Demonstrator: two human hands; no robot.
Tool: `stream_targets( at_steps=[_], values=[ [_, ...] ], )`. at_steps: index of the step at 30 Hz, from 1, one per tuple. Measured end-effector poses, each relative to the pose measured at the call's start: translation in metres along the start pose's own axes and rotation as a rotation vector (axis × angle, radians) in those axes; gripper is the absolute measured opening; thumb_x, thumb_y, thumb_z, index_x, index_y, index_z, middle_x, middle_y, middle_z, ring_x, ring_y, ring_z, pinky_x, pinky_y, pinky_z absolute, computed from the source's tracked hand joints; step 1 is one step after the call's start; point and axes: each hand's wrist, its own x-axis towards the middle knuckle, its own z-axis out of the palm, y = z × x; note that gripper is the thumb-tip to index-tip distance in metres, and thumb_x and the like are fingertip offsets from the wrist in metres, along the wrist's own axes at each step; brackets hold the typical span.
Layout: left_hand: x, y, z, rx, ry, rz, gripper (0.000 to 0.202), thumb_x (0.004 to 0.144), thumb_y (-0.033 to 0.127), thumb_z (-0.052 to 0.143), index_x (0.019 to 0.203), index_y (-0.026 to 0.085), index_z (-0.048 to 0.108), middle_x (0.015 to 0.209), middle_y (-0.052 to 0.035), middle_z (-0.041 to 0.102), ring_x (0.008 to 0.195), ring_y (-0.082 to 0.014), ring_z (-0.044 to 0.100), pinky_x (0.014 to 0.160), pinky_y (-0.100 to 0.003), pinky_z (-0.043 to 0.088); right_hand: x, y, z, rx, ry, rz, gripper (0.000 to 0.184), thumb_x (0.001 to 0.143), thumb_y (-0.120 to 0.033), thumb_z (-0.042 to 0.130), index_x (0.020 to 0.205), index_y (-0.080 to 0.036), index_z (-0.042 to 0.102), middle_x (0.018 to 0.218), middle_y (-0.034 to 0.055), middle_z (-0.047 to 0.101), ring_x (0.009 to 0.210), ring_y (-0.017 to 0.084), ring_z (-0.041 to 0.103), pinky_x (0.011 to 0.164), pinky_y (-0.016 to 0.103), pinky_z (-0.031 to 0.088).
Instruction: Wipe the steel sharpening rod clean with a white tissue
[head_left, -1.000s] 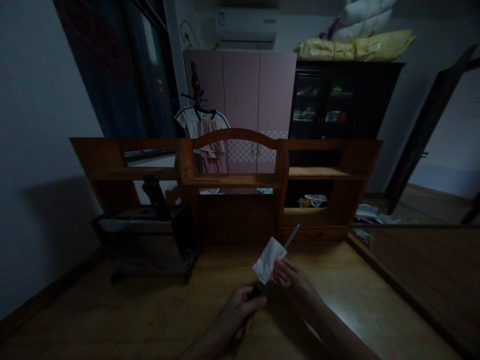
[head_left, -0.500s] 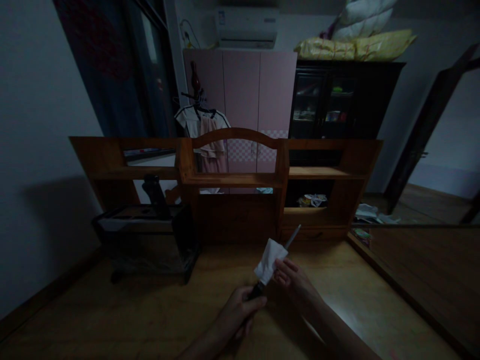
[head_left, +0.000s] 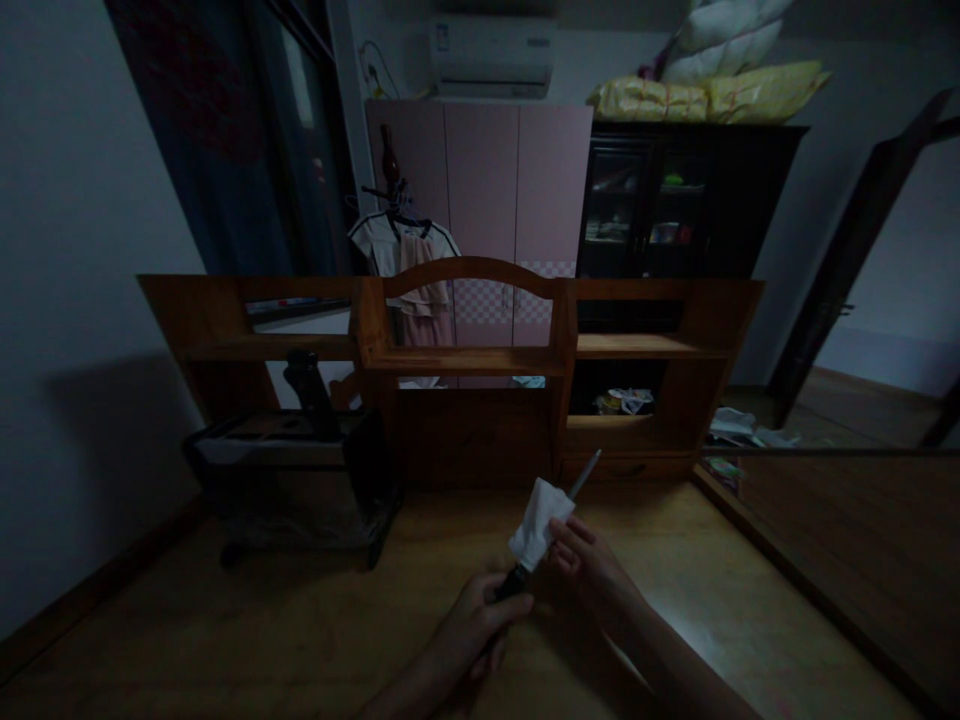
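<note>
My left hand [head_left: 472, 625] is closed round the dark handle of a knife [head_left: 583, 474], whose blade points up and away over the wooden desk [head_left: 300, 620]. My right hand [head_left: 589, 562] pinches a white tissue [head_left: 538, 522] folded round the middle of the blade. The blade's grey tip sticks out past the tissue.
A wooden shelf unit [head_left: 465, 360] stands at the back of the desk. A black knife block and rack [head_left: 300, 450] sit at the left. Pink wardrobe [head_left: 510, 190] and dark cabinet [head_left: 675, 200] stand behind. The room is dim.
The tissue has bunched tighter round the blade and my right hand has shifted slightly along it. The left hand has stayed in place.
</note>
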Motion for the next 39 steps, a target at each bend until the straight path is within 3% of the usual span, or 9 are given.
stream_targets(
  at_steps=[5,9,16,26,36,39],
  values=[
    [0.002,-0.004,-0.002,0.027,-0.031,0.004,0.052,0.077,0.054,0.051,0.102,0.008,0.050,0.045,0.0020,0.041,0.030,-0.0079,0.032,0.028,-0.017,0.019,0.002,0.003,-0.005,-0.028,0.013,0.000,0.030,0.080,-0.021,0.070,0.099,-0.010,0.051,0.097,0.0096,0.053,0.084,0.018,0.054,0.078,0.030,0.044],
    [0.000,-0.004,-0.002,0.016,-0.010,0.014,0.050,0.077,0.053,0.052,0.099,0.008,0.050,0.046,0.0026,0.039,0.031,-0.0067,0.031,0.029,-0.017,0.018,0.004,0.004,-0.007,-0.052,0.001,-0.014,0.033,0.080,-0.023,0.069,0.104,-0.009,0.051,0.097,0.0105,0.053,0.080,0.016,0.053,0.072,0.026,0.044],
    [0.000,-0.001,-0.002,0.019,-0.009,0.005,0.049,0.078,0.053,0.051,0.100,0.009,0.050,0.046,0.0021,0.040,0.032,-0.0074,0.033,0.029,-0.017,0.019,-0.003,-0.002,0.003,-0.054,-0.026,-0.030,0.030,0.083,-0.023,0.066,0.106,-0.010,0.052,0.099,0.0104,0.053,0.084,0.017,0.053,0.078,0.028,0.043],
    [-0.002,0.002,0.001,0.019,0.004,0.013,0.047,0.077,0.052,0.052,0.096,0.008,0.049,0.044,0.0028,0.039,0.030,-0.0070,0.030,0.029,-0.017,0.019,0.000,0.005,-0.001,0.039,0.038,0.008,0.031,0.078,-0.020,0.071,0.098,-0.010,0.049,0.102,0.0117,0.054,0.087,0.019,0.055,0.080,0.031,0.044],
    [0.002,-0.003,-0.002,0.012,-0.015,0.027,0.050,0.078,0.053,0.051,0.098,0.008,0.051,0.045,0.0017,0.041,0.030,-0.0076,0.031,0.028,-0.017,0.018,-0.002,0.005,-0.001,-0.008,-0.024,0.026,0.025,0.081,-0.022,0.067,0.100,-0.011,0.055,0.104,0.0118,0.054,0.090,0.019,0.055,0.084,0.033,0.042],
    [0.001,-0.002,-0.002,0.032,-0.010,0.005,0.051,0.077,0.053,0.052,0.100,0.008,0.051,0.044,0.0014,0.042,0.030,-0.0078,0.031,0.028,-0.017,0.020,-0.006,0.002,0.005,-0.088,-0.096,0.002,0.025,0.083,-0.022,0.065,0.103,-0.009,0.056,0.103,0.0130,0.053,0.089,0.020,0.054,0.082,0.032,0.042]
  ],
)
